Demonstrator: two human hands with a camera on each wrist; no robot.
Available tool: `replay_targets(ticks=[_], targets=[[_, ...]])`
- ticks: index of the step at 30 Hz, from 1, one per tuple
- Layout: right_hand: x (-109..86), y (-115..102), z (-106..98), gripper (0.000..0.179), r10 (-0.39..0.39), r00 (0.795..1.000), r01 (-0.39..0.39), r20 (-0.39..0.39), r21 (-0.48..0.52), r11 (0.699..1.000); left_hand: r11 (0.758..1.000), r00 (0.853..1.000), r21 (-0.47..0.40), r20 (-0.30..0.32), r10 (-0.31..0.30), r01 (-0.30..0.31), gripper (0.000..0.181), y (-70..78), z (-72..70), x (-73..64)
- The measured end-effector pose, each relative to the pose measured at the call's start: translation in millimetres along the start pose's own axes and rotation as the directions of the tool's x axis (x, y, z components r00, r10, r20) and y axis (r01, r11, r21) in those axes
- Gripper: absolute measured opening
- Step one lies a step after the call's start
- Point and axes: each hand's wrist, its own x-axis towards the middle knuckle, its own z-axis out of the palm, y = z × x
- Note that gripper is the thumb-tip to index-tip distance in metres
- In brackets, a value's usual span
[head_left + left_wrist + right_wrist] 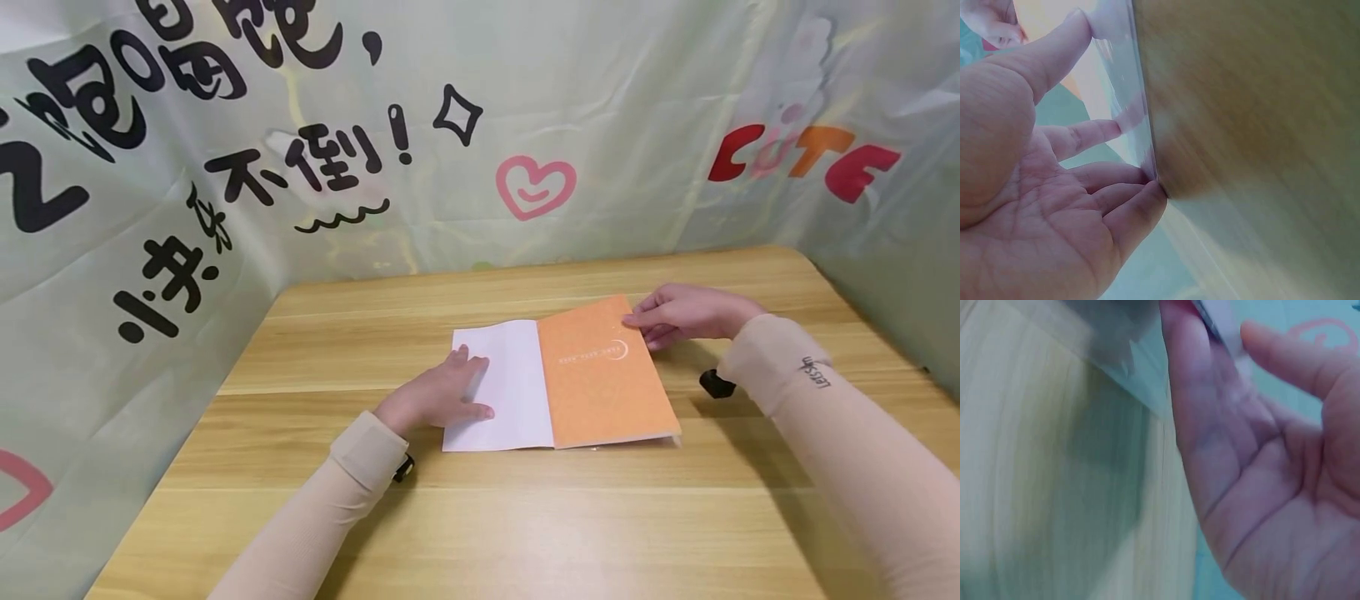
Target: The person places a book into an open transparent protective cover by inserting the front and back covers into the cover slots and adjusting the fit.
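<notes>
A thin booklet lies spread on the table, with a white leaf (517, 383) on the left and an orange page (603, 396) bearing small pale lettering on the right. My left hand (438, 393) rests on the white leaf near its left edge, fingers and thumb extended. In the left wrist view that hand's fingertips (1155, 187) touch the leaf's glossy edge. At the upper right edge of the orange page, my right hand (678, 315) pinches the booklet between thumb and fingers. A clear plastic cover edge (1141, 387) hangs beside those fingers in the right wrist view, which is blurred.
The wooden table (525, 525) extends around the booklet on every side. A printed cloth (622, 92) with black characters, a pink heart and coloured letters hangs behind and along the sides. Dark wrist-worn devices (717, 384) sit under both cuffs.
</notes>
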Motion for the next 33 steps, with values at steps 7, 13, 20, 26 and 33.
replay_targets(ticks=[7,13,20,26,33], targets=[[-7.2,12.6,-7.1,0.023,-0.094,0.978,0.058,0.185,0.191,0.980,1.000,1.000,0.015,0.006,-0.001,0.001,0.086,-0.1,-0.2,0.2],[-8.7,15.7,-6.3,0.027,-0.186,0.970,0.136,0.159,0.284,0.949,1.000,1.000,0.020,0.009,0.008,-0.008,0.086,-0.1,-0.2,0.4],[-6.6,12.4,-1.6,0.033,-0.288,0.946,0.212,0.150,0.386,0.898,1.000,1.000,0.026,0.013,0.012,-0.013,0.086,0.6,-0.2,1.0],[-5.6,-0.6,3.5,0.035,-0.345,0.928,0.263,0.141,0.408,0.874,1.000,1.000,0.022,0.008,0.016,-0.017,0.086,0.1,0.2,2.4],[-3.8,-23.3,16.1,0.030,-0.306,0.951,0.278,0.034,0.332,0.901,1.000,1.000,0.007,-0.006,0.019,-0.019,0.085,-1.3,0.8,2.5]])
